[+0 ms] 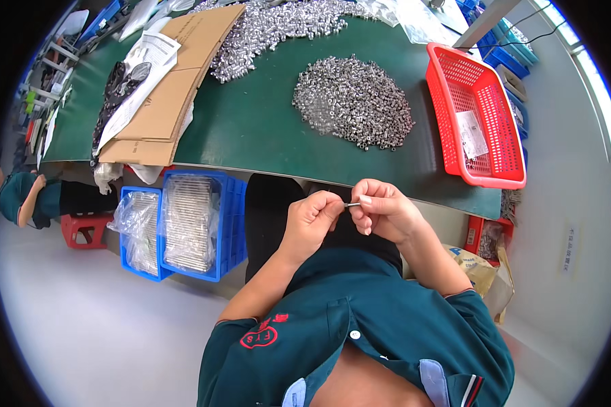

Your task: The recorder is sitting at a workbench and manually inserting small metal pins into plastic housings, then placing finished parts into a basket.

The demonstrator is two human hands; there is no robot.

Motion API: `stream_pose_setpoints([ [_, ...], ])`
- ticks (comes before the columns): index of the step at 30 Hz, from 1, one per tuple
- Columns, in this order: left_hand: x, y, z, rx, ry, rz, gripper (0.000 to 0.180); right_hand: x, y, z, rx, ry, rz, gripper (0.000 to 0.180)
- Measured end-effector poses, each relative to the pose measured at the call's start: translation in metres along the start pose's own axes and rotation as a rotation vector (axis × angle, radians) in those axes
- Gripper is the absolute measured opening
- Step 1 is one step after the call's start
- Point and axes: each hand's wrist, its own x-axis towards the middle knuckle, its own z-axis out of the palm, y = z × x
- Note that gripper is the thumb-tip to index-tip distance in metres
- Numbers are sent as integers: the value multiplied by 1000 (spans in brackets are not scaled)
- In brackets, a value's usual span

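Just in front of the table's near edge, both hands meet over a short thin metal rod [352,204]. My left hand [309,224] is closed in a pinch at its darker left end; whether a small part sits between those fingertips is hidden. Thumb and forefinger of my right hand [389,213] grip the rod's other end, the remaining fingers curled. Beyond them on the green table [251,129] lies a heap of small silvery metal rings [360,102], not touched by either hand.
A red perforated basket [438,88] holding a paper slip stands at the right. Farther back spreads another heap of shiny metal parts [271,34]. Cardboard [173,88] lies at left. Blue crates [241,220] with bagged rods stand below; another person [27,197] sits far left.
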Motion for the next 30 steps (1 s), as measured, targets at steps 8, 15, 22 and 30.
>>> stream_pose_setpoints([
  [8, -3, -1, 8, -107, -4, -29, 15, -4, 9, 8, 106, -2, -130, 11],
  [15, 4, -1, 10, -411, -42, -219, 24, 2, 13, 29, -754, 429, -539, 8],
  [22, 5, -8, 0, -501, 13, -248, 23, 7, -18, 8, -1199, 652, -609, 22],
  [30, 4, -11, -2, -482, 40, -259, 23, 29, -30, -19, -1791, 749, -862, 16],
])
